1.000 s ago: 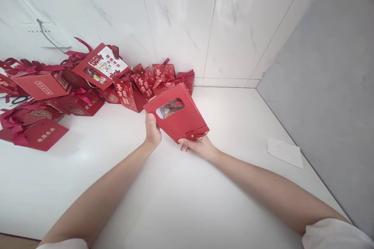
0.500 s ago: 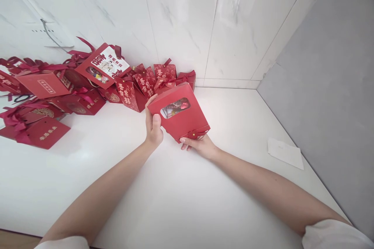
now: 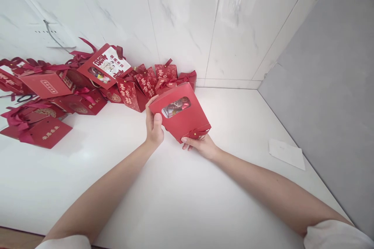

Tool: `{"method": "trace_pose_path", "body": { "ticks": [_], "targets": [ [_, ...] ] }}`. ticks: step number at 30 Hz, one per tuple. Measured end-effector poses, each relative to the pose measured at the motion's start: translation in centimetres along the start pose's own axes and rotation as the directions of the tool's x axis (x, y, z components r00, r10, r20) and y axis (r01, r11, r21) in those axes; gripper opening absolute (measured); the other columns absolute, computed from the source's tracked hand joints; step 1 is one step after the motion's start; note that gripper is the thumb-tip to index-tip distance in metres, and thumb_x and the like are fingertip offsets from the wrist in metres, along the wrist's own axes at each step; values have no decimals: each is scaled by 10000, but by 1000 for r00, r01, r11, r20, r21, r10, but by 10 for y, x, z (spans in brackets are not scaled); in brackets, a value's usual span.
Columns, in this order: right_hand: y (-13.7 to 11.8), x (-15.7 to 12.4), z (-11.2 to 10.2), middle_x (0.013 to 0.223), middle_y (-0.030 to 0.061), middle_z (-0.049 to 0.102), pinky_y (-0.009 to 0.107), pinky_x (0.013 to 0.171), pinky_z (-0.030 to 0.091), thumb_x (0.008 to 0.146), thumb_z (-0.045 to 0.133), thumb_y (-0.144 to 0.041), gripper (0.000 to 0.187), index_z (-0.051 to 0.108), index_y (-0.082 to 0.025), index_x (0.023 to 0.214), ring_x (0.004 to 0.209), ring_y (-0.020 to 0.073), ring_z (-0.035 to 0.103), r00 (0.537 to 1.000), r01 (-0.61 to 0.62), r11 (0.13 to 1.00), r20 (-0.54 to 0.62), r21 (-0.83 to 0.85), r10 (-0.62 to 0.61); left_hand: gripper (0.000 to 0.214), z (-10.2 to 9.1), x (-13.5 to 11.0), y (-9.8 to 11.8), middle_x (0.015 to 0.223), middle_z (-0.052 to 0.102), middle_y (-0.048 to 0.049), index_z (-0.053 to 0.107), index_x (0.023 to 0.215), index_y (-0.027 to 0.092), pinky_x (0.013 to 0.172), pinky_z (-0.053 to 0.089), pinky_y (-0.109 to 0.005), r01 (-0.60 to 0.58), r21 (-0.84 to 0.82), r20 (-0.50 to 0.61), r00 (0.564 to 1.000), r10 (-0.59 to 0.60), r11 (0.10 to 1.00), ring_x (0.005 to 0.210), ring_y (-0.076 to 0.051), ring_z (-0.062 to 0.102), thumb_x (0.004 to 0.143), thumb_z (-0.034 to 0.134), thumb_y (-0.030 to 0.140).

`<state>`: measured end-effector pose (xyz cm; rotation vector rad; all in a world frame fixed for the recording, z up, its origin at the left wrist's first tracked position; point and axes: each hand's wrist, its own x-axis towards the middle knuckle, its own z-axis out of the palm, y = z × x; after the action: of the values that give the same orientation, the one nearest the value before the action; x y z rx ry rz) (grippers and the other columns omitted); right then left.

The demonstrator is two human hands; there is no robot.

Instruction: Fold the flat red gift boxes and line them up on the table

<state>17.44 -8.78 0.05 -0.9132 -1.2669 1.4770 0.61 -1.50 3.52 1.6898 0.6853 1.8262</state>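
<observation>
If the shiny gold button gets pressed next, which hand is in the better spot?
Probably the right hand: it holds the red box close beside the gold button. The left hand holds the box's left side, nearer the window and farther from the button.

Your held box (image 3: 191,118): SUGAR, seen through its window (image 3: 175,107). At the desk's (image 3: 187,194) back edge, two patterned boxes (image 3: 128,93) side by side: pale 吾家有囍, staggered. Well left of the back right corner, the front box (image 3: 57,138): pale 安居乐业. White panel (image 3: 112,61) up on your pile: large red 囍; its smaller line's unclear.
</observation>
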Motion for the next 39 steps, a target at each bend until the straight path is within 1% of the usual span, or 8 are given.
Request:
{"method": "trace_pose_path", "body": {
  "ticks": [4,10,15,19,22,26,30,39],
  "targets": [
    [-4,-1,0,672,26,644,288,502,516,755,739,-529,371,622,-184,823,595,181,650,972,108,994,-208,-34,-113,502,-8,-4,-14,1204,621,-90,545,1207,250,938,492,-408,199,-126,-36,978,-205,972,1152,-270,593,879,488,626],
    [-9,9,-17,913,5,592,245,457,512,889,552,-550,338,457,-263,1041,689,148,637,828,250,967,-508,-43,-236,500,-22,-9,-35,1170,652,-95,588,1147,240,810,548,-395,437,-203,172,897,-408,876,1067,-266,639,847,526,636],
    [-4,18,-33,1115,33,518,250,578,539,917,529,-494,267,490,-275,1064,838,143,574,736,305,939,-587,-159,-338,652,-23,-12,-38,1244,632,-108,507,1314,296,778,564,-426,486,-115,360,834,-419,867,1076,-296,643,797,570,688],
    [-5,22,-40,1128,47,539,262,625,522,920,527,-483,266,496,-268,1073,798,139,574,714,322,921,-584,-218,-387,689,-19,-10,-34,1267,610,-128,514,1300,266,893,536,-448,412,-133,376,862,-339,901,1161,-305,598,748,667,649],
    [-4,25,-47,1296,66,495,276,645,540,886,566,-509,395,460,-305,1206,916,172,605,744,299,929,-557,-217,-370,634,-14,-8,-29,1198,637,-110,561,1181,216,902,537,-381,471,-98,307,852,-424,877,1112,-262,617,659,835,449],
    [2,27,-51,1487,86,369,360,835,563,865,571,-576,609,354,-347,1386,1170,232,566,838,195,976,-501,-93,-215,497,-5,-12,-19,1172,659,-56,572,1146,219,802,579,-298,692,-215,202,722,-662,689,1006,-193,663,737,785,403],
    [2,24,-46,1540,64,346,400,952,520,912,505,-584,628,288,-371,1461,1271,242,523,962,157,986,-218,-51,-164,466,3,-20,-10,1211,654,-29,602,1178,241,803,577,-219,769,-301,244,634,-734,564,1010,-147,671,754,785,303],
    [-2,18,-37,1485,106,385,350,747,550,886,597,-530,614,354,-317,1408,1068,230,608,936,258,951,-198,-172,-290,643,5,-26,-2,1390,559,-97,491,1343,283,842,570,-328,840,-183,501,527,-687,511,1182,-283,621,767,773,239]
  ]
}}
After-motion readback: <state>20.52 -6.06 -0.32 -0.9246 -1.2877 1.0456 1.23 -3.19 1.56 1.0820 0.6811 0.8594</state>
